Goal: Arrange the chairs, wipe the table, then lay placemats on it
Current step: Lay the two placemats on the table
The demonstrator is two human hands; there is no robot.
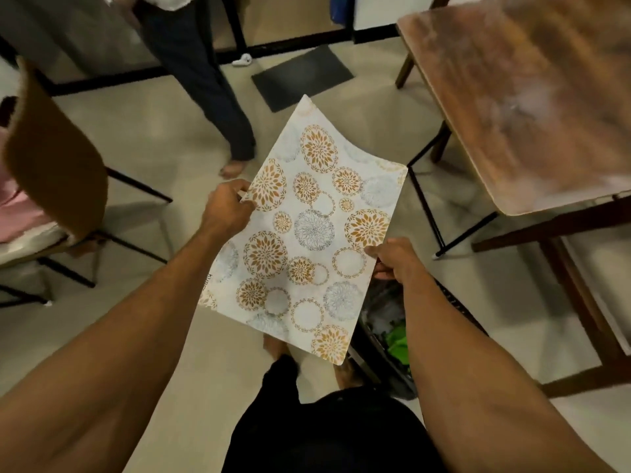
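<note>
A white placemat [307, 233] printed with gold and grey flower circles hangs in the air in front of me, above the floor. My left hand [227, 208] pinches its left edge, and my right hand [392, 261] grips its right edge. The far end of the mat curls up slightly. The brown wooden table [512, 107] stands at the upper right, blurred, its near corner to the right of the mat. A brown-backed chair [54, 155] on black legs stands at the left.
Another person's dark trouser legs and bare foot [235, 169] stand just beyond the mat. A dark floor mat [302, 76] lies farther back. A black bin [389, 339] holding green and white stuff sits under my right arm. Table legs cross the right side.
</note>
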